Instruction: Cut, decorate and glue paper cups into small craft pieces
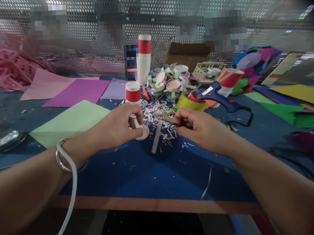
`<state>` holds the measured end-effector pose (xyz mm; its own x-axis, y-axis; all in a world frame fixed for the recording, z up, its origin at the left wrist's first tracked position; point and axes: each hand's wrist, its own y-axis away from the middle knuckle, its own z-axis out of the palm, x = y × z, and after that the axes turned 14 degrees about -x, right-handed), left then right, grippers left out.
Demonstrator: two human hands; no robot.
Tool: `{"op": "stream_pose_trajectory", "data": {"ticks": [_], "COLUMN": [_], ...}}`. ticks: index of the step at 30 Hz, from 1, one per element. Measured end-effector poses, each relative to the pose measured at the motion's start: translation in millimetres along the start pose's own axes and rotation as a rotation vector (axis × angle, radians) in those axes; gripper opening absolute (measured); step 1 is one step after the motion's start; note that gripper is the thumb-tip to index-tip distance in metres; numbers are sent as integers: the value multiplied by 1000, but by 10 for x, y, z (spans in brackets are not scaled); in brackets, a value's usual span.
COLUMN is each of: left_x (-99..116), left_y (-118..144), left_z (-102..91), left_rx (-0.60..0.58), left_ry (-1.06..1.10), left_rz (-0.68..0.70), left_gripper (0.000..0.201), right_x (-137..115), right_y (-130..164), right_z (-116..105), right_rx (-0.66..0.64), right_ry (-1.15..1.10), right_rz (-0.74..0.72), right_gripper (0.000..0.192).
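My left hand [120, 125] is curled, its thumb and fingers around a small white round piece [144, 133] just above the blue table. Part of that piece is hidden by the fingers. My right hand [200, 129] is closed in a pinch, with a thin brownish sliver [171, 121] sticking out toward the left; its kind is too small and blurred to tell. Between the hands lies a whitish translucent stick [156, 138]. Paper shreds [159, 110] are scattered around and behind it. A red-and-white paper cup [132, 92] stands upside down just beyond my left hand.
A blue glue gun [218, 94] with a black cord lies right of the shreds. Behind are a tall cup stack [144, 59] and a heap of small paper pieces [170, 82]. Coloured sheets, including a light green sheet [72, 121], spread left and right. Perforated metal rises behind.
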<state>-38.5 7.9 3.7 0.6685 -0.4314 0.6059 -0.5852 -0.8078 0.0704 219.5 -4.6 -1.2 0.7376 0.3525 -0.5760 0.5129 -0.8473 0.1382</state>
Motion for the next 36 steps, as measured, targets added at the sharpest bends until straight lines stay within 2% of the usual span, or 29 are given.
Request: {"op": "stream_pose_trajectory", "data": {"ticks": [2, 4, 6, 8, 11, 13, 16, 19, 25, 28, 32, 36], "left_x": [-39, -78, -108, -130, -150, -143, -84, 8, 97, 106, 99, 57], "left_y": [10, 13, 3, -20, -64, -86, -96, -84, -48, -30, -21, -32], "left_z": [-21, -32, -35, -32, -6, 25, 78, 124, 183, 171, 133, 127], "left_rx": [-2, 17, 29, 41, 97, 137, 147, 100, -23, -92, -182, -126], "left_ry": [-12, 33, 109, 158, 166, 211, 398, 622, 960, 1019, 1076, 955], "left_rz": [-9, -11, -12, 7, 67, 73, 34, -3, 57, 98, 131, 136], "left_gripper": [29, 48, 59, 51, 22, 12, 14, 18, 23, 28, 20, 19], "right_x": [-4, -11, -25, -44, -79, -106, -149, -176, -160, -165, -180, -174], "right_y": [-9, -16, -18, -14, 1, 12, 21, 22, 29, 32, 43, 69], "right_z": [31, 51, 61, 65, 67, 67, 70, 88, 131, 126, 114, 110], "right_rx": [1, -3, -1, 7, 17, 22, 20, 0, -14, 12, 25, 49], "right_ry": [-95, -154, -163, -158, -194, -242, -297, -366, -456, -465, -449, -440], "right_rz": [-5, 5, 10, -11, -51, -64, -77, -102, -150, -168, -184, -209], "right_gripper": [16, 27, 37, 41, 40, 40, 41, 40, 34, 33, 34, 34]}}
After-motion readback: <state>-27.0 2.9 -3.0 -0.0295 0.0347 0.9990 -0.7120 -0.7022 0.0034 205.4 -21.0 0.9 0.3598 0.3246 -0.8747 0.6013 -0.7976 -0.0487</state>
